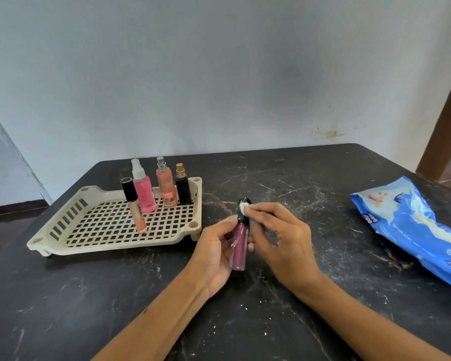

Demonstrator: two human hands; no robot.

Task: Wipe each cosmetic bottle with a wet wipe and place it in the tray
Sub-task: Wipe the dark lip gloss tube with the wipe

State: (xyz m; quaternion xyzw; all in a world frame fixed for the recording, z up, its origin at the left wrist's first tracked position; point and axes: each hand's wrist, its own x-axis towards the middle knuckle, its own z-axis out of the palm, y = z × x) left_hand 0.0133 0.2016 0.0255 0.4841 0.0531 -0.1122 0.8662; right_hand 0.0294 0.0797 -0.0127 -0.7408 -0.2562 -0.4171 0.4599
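We count four bottles upright in tray [63, 231]. Fifth, mauve gloss tube [238, 247], gripped in left hand [214, 252] above surface [115, 295]; right hand [284, 243] pinches wet wipe [244, 205] on cap. We judge placement pending.

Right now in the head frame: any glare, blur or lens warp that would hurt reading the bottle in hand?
Head view: light is soft and even, with only faint shadows under the tray. The table edge bows, typical wide-angle warp. The mauve tube is a little soft, with small glints on it; the wipe is a white blob without texture. Label print on the tray bottles is unreadable.
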